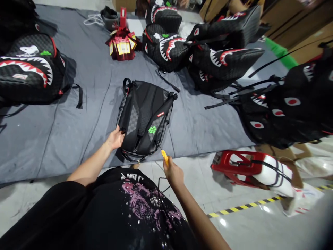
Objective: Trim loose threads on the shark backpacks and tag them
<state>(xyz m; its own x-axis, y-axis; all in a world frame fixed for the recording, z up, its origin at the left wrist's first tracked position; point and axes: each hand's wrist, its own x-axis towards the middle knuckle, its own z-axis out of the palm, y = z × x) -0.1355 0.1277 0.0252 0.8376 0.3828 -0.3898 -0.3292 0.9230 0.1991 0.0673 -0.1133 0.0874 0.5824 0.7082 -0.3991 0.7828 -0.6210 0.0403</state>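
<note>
A black checkered backpack [145,118] lies on the grey cloth with its straps facing up, a green mark and a small red label on it. My left hand [116,138] grips its lower left side, the fingertips partly hidden by the edge. My right hand [173,172] is closed round a yellow-handled tool [164,156] with a thin dark tip. That tip reaches to the bag's lower right corner, by a strap end; I cannot tell whether it touches. The tool's exact kind is too small to make out.
Shark-mouth backpacks [169,48] stand at the back, with another backpack [31,69] at left and several piled at right. Red tags [122,45] sit on the grey cloth [85,86]. A red frame-like object [234,166] stands on the floor near yellow-black tape [244,207].
</note>
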